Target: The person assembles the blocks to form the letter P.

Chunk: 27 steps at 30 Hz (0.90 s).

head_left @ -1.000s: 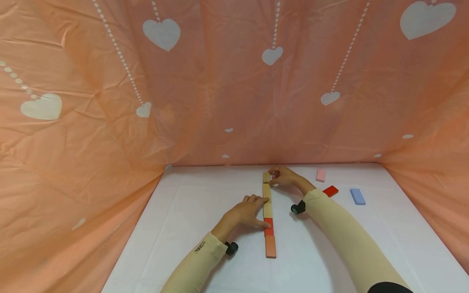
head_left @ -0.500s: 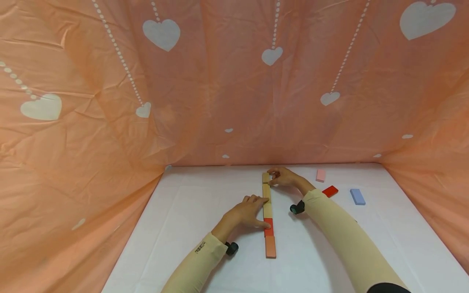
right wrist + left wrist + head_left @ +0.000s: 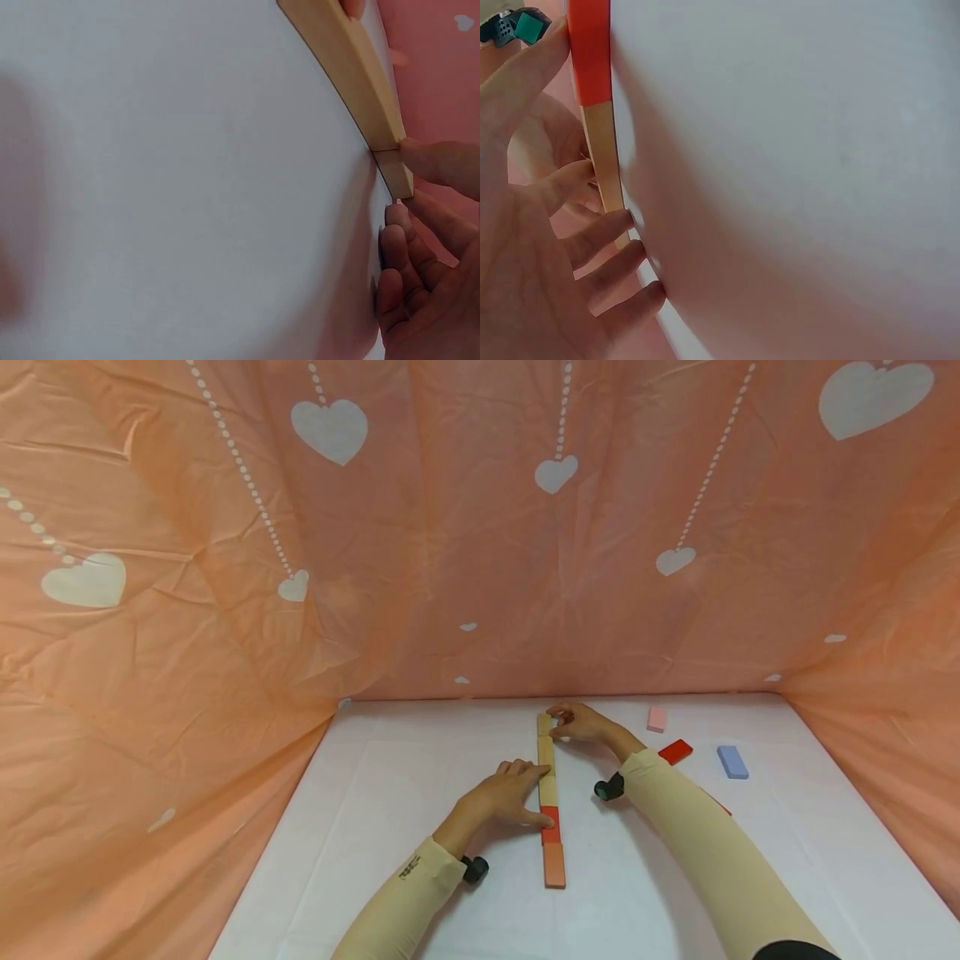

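Observation:
A straight row of flat blocks runs away from the camera: an orange block (image 3: 554,867) nearest, a red block (image 3: 551,837) (image 3: 591,64), then pale yellow blocks (image 3: 548,792) (image 3: 349,71). My left hand (image 3: 501,795) (image 3: 536,232) lies spread from the left, thumb on the red block and index finger on a yellow one. At the far end, my right hand (image 3: 588,727) (image 3: 431,281) pinches the short yellow end block (image 3: 544,723) (image 3: 393,172) between thumb and index finger; its other fingers are curled beside it on the white surface.
To the right lie a pink block (image 3: 657,719), a red block (image 3: 677,752) and a blue block (image 3: 732,762). A thin red edge (image 3: 720,803) shows beside the right sleeve. An orange curtain (image 3: 487,568) with white hearts stands behind the white table (image 3: 412,735).
The right forearm has shifted very slightly, and a red edge now shows beside its sleeve. Both hands keep their places on the row.

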Each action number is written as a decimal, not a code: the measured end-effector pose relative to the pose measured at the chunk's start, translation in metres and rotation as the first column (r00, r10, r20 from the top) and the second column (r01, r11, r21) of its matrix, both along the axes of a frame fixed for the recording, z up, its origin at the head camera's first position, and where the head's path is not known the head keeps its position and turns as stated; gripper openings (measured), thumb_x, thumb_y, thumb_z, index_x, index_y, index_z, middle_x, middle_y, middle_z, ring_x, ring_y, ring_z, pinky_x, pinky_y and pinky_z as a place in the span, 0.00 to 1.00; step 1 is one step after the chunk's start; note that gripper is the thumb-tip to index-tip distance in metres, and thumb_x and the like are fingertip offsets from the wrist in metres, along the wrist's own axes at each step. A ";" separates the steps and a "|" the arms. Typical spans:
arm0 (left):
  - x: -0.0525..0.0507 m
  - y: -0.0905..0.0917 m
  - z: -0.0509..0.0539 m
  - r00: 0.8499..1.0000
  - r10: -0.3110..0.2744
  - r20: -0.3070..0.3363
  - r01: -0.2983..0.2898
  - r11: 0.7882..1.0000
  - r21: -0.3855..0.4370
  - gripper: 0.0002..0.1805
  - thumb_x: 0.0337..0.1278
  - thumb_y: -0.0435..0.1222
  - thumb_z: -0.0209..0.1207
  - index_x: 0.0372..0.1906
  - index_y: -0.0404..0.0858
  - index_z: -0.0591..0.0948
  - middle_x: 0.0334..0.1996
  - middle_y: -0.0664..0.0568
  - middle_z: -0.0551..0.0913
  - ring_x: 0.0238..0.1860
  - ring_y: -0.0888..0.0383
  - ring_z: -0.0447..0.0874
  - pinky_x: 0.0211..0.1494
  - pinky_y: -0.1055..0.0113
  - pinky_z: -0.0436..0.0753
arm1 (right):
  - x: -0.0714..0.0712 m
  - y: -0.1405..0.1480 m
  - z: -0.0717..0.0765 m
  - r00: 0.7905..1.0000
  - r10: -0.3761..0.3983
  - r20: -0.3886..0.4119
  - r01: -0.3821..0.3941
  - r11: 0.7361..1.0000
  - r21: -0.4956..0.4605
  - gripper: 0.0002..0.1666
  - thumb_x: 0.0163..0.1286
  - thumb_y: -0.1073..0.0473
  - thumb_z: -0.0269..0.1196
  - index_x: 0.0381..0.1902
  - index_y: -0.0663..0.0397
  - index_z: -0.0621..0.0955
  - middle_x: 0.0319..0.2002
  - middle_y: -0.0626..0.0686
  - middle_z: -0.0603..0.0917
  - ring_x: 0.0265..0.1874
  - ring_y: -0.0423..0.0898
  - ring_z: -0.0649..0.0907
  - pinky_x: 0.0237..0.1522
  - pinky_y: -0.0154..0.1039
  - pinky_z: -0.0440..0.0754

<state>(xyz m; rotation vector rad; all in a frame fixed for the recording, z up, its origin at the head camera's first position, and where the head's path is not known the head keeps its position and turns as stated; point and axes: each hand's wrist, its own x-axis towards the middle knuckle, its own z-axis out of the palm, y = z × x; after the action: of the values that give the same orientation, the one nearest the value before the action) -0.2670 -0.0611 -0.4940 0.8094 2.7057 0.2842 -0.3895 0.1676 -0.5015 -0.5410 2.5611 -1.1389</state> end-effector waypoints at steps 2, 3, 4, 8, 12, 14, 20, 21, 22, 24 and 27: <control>0.000 0.000 -0.001 1.000 0.001 0.001 -0.001 1.000 -0.007 0.54 0.61 0.65 0.70 0.86 0.51 0.61 0.80 0.46 0.65 0.78 0.44 0.65 0.74 0.47 0.76 | 0.001 0.000 -0.001 1.000 -0.008 0.004 0.008 1.000 -0.006 0.35 0.77 0.59 0.68 0.74 0.70 0.72 0.46 0.57 0.83 0.46 0.50 0.79 0.51 0.41 0.77; -0.001 0.000 -0.002 1.000 0.001 0.002 -0.001 1.000 -0.009 0.54 0.61 0.66 0.69 0.86 0.51 0.61 0.81 0.46 0.64 0.78 0.44 0.64 0.74 0.47 0.75 | 0.002 0.001 -0.001 1.000 -0.016 0.008 0.016 1.000 -0.013 0.35 0.77 0.59 0.67 0.75 0.70 0.71 0.45 0.57 0.83 0.46 0.50 0.79 0.51 0.40 0.77; -0.001 0.000 -0.002 1.000 0.000 0.002 0.000 1.000 -0.009 0.54 0.61 0.66 0.69 0.86 0.51 0.61 0.81 0.46 0.64 0.79 0.44 0.64 0.75 0.47 0.75 | 0.002 0.001 -0.001 1.000 -0.019 0.007 0.020 1.000 -0.021 0.36 0.77 0.59 0.67 0.76 0.70 0.70 0.45 0.56 0.83 0.45 0.49 0.80 0.50 0.40 0.77; -0.001 -0.001 -0.004 1.000 -0.009 -0.015 0.009 1.000 0.000 0.54 0.62 0.66 0.69 0.86 0.51 0.60 0.81 0.45 0.65 0.79 0.44 0.64 0.78 0.48 0.71 | 0.007 0.003 -0.002 1.000 -0.023 -0.011 0.022 0.998 -0.063 0.36 0.77 0.62 0.66 0.76 0.72 0.67 0.43 0.59 0.84 0.44 0.51 0.82 0.48 0.40 0.78; 0.000 -0.004 -0.006 0.999 -0.020 -0.035 0.020 1.000 0.018 0.54 0.62 0.65 0.69 0.86 0.50 0.61 0.80 0.45 0.66 0.80 0.44 0.63 0.81 0.49 0.66 | 0.017 0.010 0.003 0.999 -0.020 -0.041 0.017 0.997 -0.073 0.35 0.77 0.62 0.65 0.75 0.71 0.68 0.48 0.62 0.85 0.51 0.56 0.84 0.52 0.45 0.81; 0.000 -0.004 -0.007 0.999 -0.019 -0.029 0.020 0.999 0.026 0.54 0.62 0.64 0.69 0.86 0.50 0.61 0.80 0.45 0.66 0.80 0.44 0.63 0.80 0.48 0.68 | 0.022 0.017 0.006 0.997 -0.011 -0.074 0.005 0.997 -0.078 0.33 0.77 0.63 0.65 0.73 0.72 0.70 0.49 0.64 0.85 0.53 0.60 0.85 0.54 0.49 0.82; 0.001 -0.003 -0.001 1.000 -0.018 -0.007 0.018 0.999 0.040 0.54 0.62 0.64 0.70 0.86 0.50 0.61 0.79 0.45 0.66 0.79 0.43 0.63 0.77 0.46 0.72 | 0.037 0.043 0.013 0.968 0.019 -0.252 -0.044 0.995 -0.094 0.23 0.77 0.67 0.64 0.65 0.75 0.77 0.46 0.64 0.87 0.50 0.62 0.85 0.56 0.56 0.84; 0.001 -0.003 0.000 1.000 -0.018 -0.003 0.019 0.999 0.040 0.54 0.62 0.64 0.70 0.86 0.50 0.61 0.79 0.45 0.66 0.79 0.43 0.63 0.76 0.46 0.73 | 0.039 0.047 0.013 0.962 0.017 -0.272 -0.045 0.994 -0.095 0.22 0.77 0.68 0.64 0.64 0.75 0.78 0.45 0.63 0.87 0.50 0.61 0.86 0.56 0.55 0.85; 0.001 -0.003 0.000 1.000 -0.019 -0.002 0.019 0.999 0.039 0.54 0.62 0.64 0.70 0.86 0.50 0.61 0.79 0.45 0.66 0.79 0.43 0.63 0.76 0.46 0.73 | 0.041 0.052 0.014 0.958 0.017 -0.285 -0.047 0.994 -0.098 0.21 0.77 0.68 0.65 0.63 0.74 0.79 0.45 0.62 0.87 0.49 0.60 0.86 0.55 0.54 0.85; 0.001 -0.004 -0.001 1.000 -0.018 0.002 0.018 0.999 0.039 0.54 0.62 0.64 0.70 0.86 0.50 0.60 0.80 0.45 0.65 0.80 0.43 0.63 0.76 0.46 0.73 | 0.046 0.060 0.016 0.955 0.010 -0.297 -0.040 0.995 -0.095 0.21 0.76 0.68 0.66 0.63 0.73 0.80 0.45 0.61 0.87 0.49 0.59 0.86 0.54 0.53 0.85; -0.001 -0.004 -0.003 1.000 -0.016 0.009 0.016 0.999 0.040 0.54 0.62 0.64 0.70 0.86 0.51 0.60 0.80 0.45 0.65 0.79 0.43 0.62 0.76 0.45 0.73 | 0.054 0.072 0.020 0.951 -0.003 -0.310 -0.028 0.995 -0.093 0.20 0.75 0.68 0.67 0.62 0.72 0.81 0.45 0.60 0.87 0.48 0.58 0.86 0.51 0.49 0.84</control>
<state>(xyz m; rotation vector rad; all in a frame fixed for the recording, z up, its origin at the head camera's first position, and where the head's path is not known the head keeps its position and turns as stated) -0.2676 -0.0650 -0.4972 0.8384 2.6919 0.3390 -0.3356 0.2394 -0.4818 -0.8179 2.7674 -1.2662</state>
